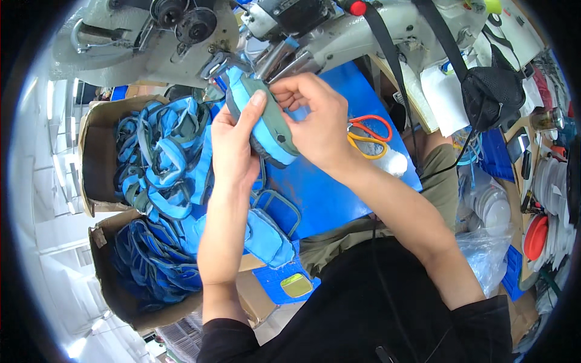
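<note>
A sewn fabric piece (273, 124) in light blue and grey-green, dark along its lower edge, is held up under the sewing machine head (227, 69). My left hand (238, 142) grips it from the left, thumb pressed across its face and the other fingers hidden behind. On the right side, my right hand (318, 121) pinches the piece's edge, its fingers curled above. The upper end of the piece reaches close to the presser foot; whether it touches is unclear. Scissors (370, 138) with one red and one yellow handle lie to the right of my right hand.
Beneath my hands is a blue tabletop (321, 199). At left, one cardboard box (97, 163) is heaped with blue and grey-green strips, and another box (112, 290) holds blue pieces. More light-blue fabric (266, 236) lies beside my left forearm. A black mesh pouch (493, 97) hangs at right.
</note>
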Tool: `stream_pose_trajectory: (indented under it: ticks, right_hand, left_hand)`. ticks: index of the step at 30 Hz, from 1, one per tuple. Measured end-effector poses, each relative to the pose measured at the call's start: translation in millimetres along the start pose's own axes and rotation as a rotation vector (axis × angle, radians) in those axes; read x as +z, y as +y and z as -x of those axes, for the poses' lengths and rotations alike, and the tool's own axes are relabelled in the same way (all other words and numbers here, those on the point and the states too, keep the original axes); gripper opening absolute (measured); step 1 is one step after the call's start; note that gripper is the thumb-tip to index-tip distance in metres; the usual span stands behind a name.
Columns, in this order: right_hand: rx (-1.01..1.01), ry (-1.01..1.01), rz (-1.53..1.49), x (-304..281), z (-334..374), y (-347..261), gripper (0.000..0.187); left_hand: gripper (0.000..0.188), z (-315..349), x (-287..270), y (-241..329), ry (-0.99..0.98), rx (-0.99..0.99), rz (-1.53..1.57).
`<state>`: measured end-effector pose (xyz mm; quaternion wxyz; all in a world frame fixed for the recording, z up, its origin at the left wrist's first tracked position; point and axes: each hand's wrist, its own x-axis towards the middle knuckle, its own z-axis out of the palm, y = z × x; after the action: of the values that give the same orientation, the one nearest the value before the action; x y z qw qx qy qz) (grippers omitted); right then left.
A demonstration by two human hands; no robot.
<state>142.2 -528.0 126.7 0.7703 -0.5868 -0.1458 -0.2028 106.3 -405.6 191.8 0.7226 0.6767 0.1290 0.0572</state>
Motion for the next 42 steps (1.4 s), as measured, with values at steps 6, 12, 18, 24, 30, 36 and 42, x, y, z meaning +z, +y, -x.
stream_pose_trajectory:
  ticks: [6,12,18,24,30,36,42]
  right_hand:
    - [-0.092,-0.057,0.073,-5.6,5.2,7.2,0.028]
    - [-0.025,-0.082,0.055,-5.7,4.2,7.2,0.027]
    - [0.233,-0.17,-0.034,-13.9,-2.2,-8.2,0.025]
    - [0.428,-0.233,-0.197,-17.7,-16.3,-14.0,0.024]
    - [0.417,-0.302,-0.161,-26.0,-8.0,-13.9,0.023]
    - [0.502,-0.356,-0.243,-33.9,-5.8,-19.6,0.021]
    - [0.555,-0.371,-0.408,-30.6,-15.2,-22.2,0.026]
  left_hand:
    - [0.016,-2.6,-6.7,3.3,-0.012,-0.027,0.119]
    - [0.016,-6.5,-7.5,-4.1,-0.032,0.016,0.073]
    - [0.017,-6.6,-6.5,-1.6,-0.01,0.044,-0.008]
    - [0.02,-14.8,-3.0,12.0,-0.042,-0.026,0.009]
    - [0.024,-14.0,-5.8,6.8,-0.082,-0.033,0.055]
    - [0.026,-11.0,-3.4,8.7,-0.092,-0.046,0.034]
    - [0.033,-20.3,-1.7,17.8,-0.064,-0.078,0.002]
